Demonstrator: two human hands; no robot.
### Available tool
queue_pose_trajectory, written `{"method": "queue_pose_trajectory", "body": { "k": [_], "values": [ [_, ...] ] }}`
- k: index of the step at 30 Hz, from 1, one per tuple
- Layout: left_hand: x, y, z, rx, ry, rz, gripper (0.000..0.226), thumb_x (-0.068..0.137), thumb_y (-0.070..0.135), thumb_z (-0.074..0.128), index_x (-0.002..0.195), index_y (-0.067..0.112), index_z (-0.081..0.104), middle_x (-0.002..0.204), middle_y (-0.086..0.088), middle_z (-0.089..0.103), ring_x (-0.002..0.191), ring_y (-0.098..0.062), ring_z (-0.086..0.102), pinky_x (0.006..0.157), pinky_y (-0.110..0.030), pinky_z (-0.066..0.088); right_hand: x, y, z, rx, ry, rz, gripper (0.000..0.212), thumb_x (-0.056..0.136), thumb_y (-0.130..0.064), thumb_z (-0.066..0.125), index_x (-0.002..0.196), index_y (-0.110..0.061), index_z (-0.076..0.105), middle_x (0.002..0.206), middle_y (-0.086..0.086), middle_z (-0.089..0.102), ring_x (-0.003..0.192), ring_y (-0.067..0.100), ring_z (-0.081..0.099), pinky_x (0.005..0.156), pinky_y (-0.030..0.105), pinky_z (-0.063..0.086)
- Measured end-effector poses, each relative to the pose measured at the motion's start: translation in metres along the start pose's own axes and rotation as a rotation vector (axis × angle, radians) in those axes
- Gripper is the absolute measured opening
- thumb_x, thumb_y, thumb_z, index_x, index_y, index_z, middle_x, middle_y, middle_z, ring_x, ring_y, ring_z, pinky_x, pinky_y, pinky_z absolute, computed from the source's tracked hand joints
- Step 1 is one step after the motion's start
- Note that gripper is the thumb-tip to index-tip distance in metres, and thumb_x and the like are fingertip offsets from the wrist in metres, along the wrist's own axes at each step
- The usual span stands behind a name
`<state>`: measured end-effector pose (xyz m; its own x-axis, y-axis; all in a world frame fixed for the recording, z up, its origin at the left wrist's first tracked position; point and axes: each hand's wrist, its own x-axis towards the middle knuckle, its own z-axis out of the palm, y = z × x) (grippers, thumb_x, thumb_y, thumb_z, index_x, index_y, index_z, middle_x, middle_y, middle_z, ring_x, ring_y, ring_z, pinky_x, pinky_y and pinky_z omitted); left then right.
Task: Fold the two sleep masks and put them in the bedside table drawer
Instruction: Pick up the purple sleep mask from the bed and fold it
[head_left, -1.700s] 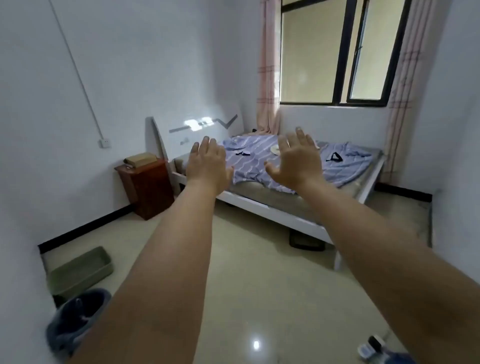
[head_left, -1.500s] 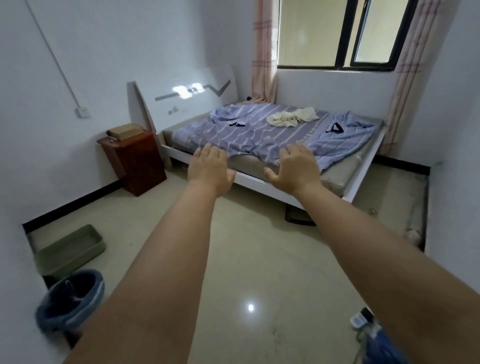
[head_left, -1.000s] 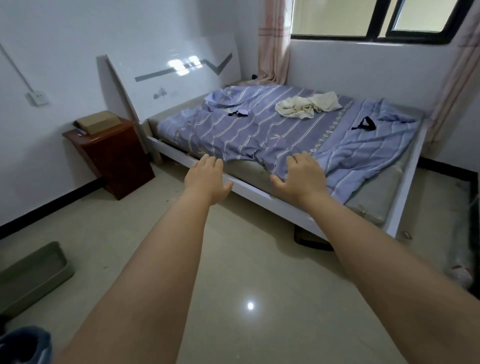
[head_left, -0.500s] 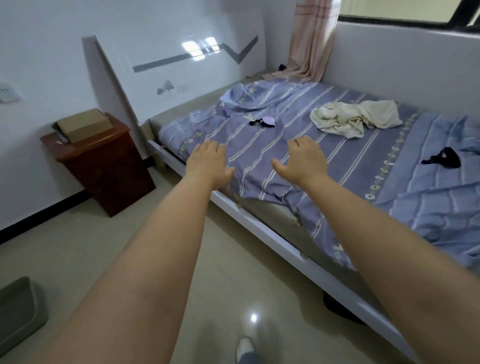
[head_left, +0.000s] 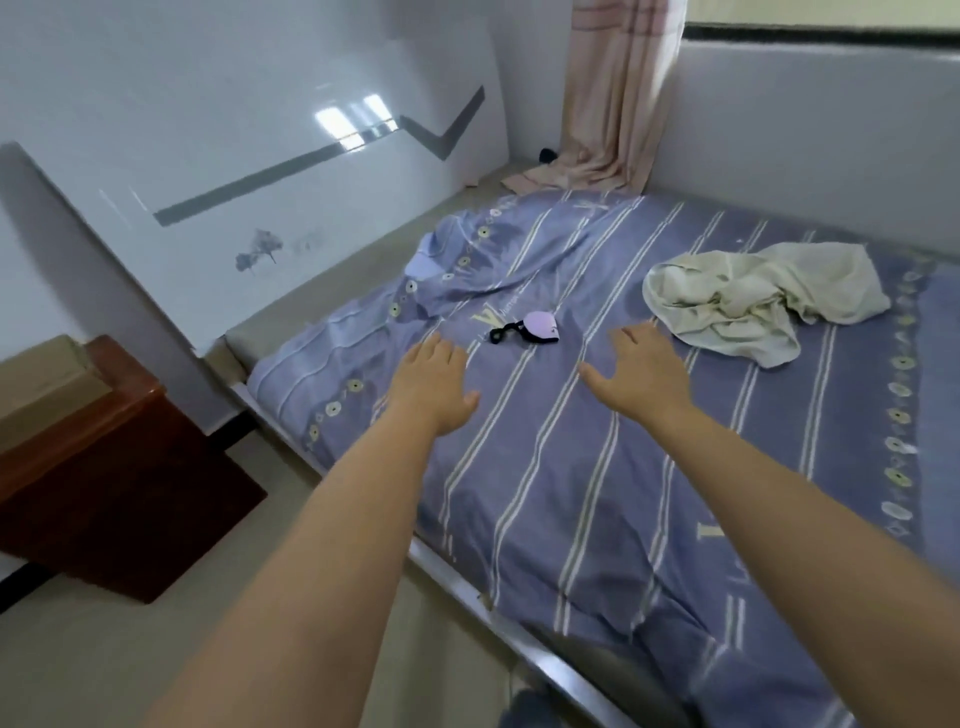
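While both hands, left hand (head_left: 434, 387) and right hand (head_left: 641, 371), hover spread and empty, the lilac sleep mask (head_left: 535, 328) lies just beyond, between them.

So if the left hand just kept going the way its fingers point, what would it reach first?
Probably the lilac sleep mask, or its black strap, lying on the striped bedsheet just ahead and a little right of the left hand. Nothing lies between them. Depth is hard to judge; held low, the hand might brush the sheet first.
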<state>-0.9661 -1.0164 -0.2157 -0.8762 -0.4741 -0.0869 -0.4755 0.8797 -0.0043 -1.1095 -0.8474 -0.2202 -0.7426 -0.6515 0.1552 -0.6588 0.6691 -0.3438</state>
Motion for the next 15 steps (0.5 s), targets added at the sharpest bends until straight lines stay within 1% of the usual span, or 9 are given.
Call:
{"method": "queue_pose_trajectory", "body": {
  "k": [5,8,11,15],
  "values": [
    [0.127,-0.052,0.014,-0.015,-0.080,0.054,0.056,0.088,0.036,0.042,0.131,0.003,0.027,0.144,-0.018,0.030,0.138,-0.030,0.018,0.113,-0.040,0.015,0.115,-0.002,0.054,0.036,-0.112,0.097,0.046,0.084,-0.034,0.054,0.107,0.006,0.051,0.114,0.026,0.055,0.113,0.035,0.044,0.095,0.041,0.033],
    [0.199,-0.087,0.035,-0.025,-0.117,0.089,0.052,0.088,0.033,0.043,0.128,0.003,0.031,0.144,-0.017,0.031,0.138,-0.030,0.017,0.114,-0.040,0.016,0.173,-0.002,0.096,0.013,-0.151,0.152,0.046,0.085,-0.033,0.053,0.111,0.005,0.049,0.117,0.025,0.054,0.115,0.034,0.043,0.096,0.039,0.031],
    [0.273,-0.122,0.065,-0.040,-0.164,0.138,0.057,0.089,0.033,0.040,0.134,0.003,0.022,0.149,-0.015,0.023,0.141,-0.027,0.009,0.116,-0.040,0.011,0.228,0.001,0.142,-0.018,-0.197,0.233,0.048,0.085,-0.032,0.053,0.116,0.004,0.046,0.122,0.024,0.051,0.118,0.035,0.041,0.099,0.039,0.029],
    [0.373,-0.160,0.122,-0.053,-0.223,0.244,0.058,0.089,0.031,0.043,0.134,0.003,0.021,0.148,-0.015,0.024,0.141,-0.027,0.009,0.116,-0.039,0.010,0.292,0.002,0.210,-0.048,-0.230,0.394,0.045,0.086,-0.030,0.052,0.112,0.006,0.048,0.120,0.026,0.053,0.115,0.037,0.043,0.096,0.042,0.032]
  ]
}}
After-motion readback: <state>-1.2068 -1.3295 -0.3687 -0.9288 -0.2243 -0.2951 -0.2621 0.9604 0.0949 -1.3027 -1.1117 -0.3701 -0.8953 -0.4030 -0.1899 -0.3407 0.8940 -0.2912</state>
